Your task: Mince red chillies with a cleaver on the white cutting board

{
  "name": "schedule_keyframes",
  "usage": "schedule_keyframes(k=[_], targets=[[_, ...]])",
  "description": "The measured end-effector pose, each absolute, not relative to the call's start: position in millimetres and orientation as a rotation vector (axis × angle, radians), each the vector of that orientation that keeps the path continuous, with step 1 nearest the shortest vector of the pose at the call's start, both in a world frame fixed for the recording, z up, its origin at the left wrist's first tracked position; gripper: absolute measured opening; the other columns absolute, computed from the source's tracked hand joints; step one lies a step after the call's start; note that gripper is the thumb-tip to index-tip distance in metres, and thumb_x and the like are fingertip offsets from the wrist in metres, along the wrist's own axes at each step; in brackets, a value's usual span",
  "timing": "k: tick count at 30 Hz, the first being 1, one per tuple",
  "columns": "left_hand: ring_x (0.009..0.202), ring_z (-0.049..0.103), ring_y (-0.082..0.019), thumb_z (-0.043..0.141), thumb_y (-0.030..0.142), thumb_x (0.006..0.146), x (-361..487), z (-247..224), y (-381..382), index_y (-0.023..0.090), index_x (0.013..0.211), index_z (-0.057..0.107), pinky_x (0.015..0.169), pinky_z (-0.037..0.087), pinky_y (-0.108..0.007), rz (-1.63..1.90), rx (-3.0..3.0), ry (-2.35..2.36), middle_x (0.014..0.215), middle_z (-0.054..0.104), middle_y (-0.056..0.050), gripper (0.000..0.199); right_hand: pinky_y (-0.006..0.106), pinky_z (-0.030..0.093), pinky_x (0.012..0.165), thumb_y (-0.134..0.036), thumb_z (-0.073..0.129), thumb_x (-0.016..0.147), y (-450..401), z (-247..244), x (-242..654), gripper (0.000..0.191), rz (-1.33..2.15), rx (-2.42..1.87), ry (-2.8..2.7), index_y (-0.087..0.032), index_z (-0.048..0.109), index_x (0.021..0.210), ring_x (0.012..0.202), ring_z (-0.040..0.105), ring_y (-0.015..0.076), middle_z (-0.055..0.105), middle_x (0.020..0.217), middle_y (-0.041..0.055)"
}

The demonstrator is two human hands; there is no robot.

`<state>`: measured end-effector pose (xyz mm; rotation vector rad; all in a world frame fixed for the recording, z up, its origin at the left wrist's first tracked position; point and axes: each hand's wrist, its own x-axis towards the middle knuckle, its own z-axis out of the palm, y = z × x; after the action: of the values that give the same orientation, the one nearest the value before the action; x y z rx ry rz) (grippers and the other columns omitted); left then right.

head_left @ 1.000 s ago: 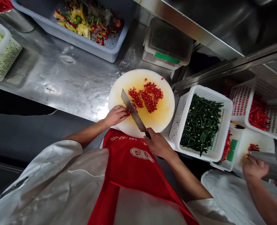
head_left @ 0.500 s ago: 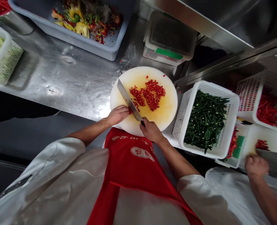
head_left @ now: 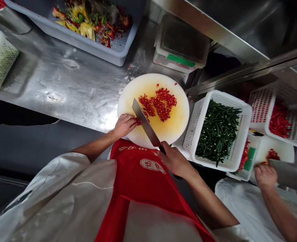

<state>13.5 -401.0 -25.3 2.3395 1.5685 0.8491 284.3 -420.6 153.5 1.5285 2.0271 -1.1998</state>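
My right hand [head_left: 172,156] is closed round the black handle of a kitchen knife [head_left: 147,125]. Its blade slants up and left over the round white cutting board [head_left: 182,124]. At the board's left edge my left hand [head_left: 125,125] has its fingers bent together on red chilli peppers [head_left: 138,121], mostly hidden under the fingertips. The blade lies just right of those fingers. Chopped red chilli [head_left: 163,106] is heaped in the middle of the board, with a few loose bits near the far rim.
A white basket of green chillies [head_left: 247,134] stands right of the board. Behind are a lidded box [head_left: 182,40] and a grey tub [head_left: 88,50] of vegetable scraps. A co-worker's hand [head_left: 266,176] and cleaver [head_left: 288,173] are at far right. Another basket [head_left: 6,64] sits left.
My right hand has drawn the knife back towards me and to the right. The left hand has shifted slightly left. The co-worker's hand and cleaver have moved too.
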Motion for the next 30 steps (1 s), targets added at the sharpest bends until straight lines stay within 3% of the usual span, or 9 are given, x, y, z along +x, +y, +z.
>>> schedule_keyframes(k=[8,11,17,22,30], targets=[[0.093,0.06,-0.022,0.052,0.031,0.1,14,-26,-402,0.022,0.098,0.073,0.085,0.045,-0.04,0.814,2.311,1.504,0.102,0.072,-0.006,0.023,0.029,0.032,0.066,-0.028,0.04,0.101,-427,94,259,0.021,-1.121,1.553,2.066,-0.017,0.048,0.117,0.08,0.067,0.0253,0.073,0.091,0.0129],[0.096,0.06,-0.023,0.053,0.031,0.099,14,-24,-402,0.023,0.097,0.074,0.086,0.046,-0.041,0.824,2.276,1.507,0.102,0.072,-0.006,0.023,0.03,0.031,0.066,-0.029,0.039,0.101,-409,79,241,0.023,-1.068,1.53,2.194,-0.015,0.047,0.118,0.078,0.067,0.0254,0.073,0.09,0.0125],[0.098,0.062,-0.022,0.053,0.031,0.099,10,-18,-405,0.022,0.096,0.073,0.087,0.048,-0.04,0.889,2.231,1.505,0.105,0.069,-0.008,0.022,0.029,0.025,0.06,-0.029,0.043,0.099,-392,113,242,0.019,-1.068,1.5,2.216,-0.018,0.05,0.113,0.072,0.062,0.0242,0.069,0.081,0.0082],[0.094,0.062,-0.022,0.055,0.032,0.097,10,-19,-407,0.021,0.092,0.071,0.086,0.048,-0.041,0.913,2.166,1.575,0.099,0.069,-0.008,0.02,0.027,0.028,0.061,-0.029,0.043,0.098,-419,141,266,0.019,-1.202,1.545,2.074,-0.021,0.051,0.114,0.078,0.063,0.0236,0.069,0.083,0.0066],[0.091,0.063,-0.021,0.051,0.029,0.1,10,-27,-406,0.02,0.093,0.071,0.086,0.049,-0.039,0.884,2.232,1.522,0.095,0.073,-0.007,0.024,0.028,0.032,0.065,-0.028,0.041,0.1,-438,97,253,0.024,-1.125,1.595,2.055,-0.017,0.05,0.119,0.078,0.067,0.0242,0.073,0.088,0.011]])
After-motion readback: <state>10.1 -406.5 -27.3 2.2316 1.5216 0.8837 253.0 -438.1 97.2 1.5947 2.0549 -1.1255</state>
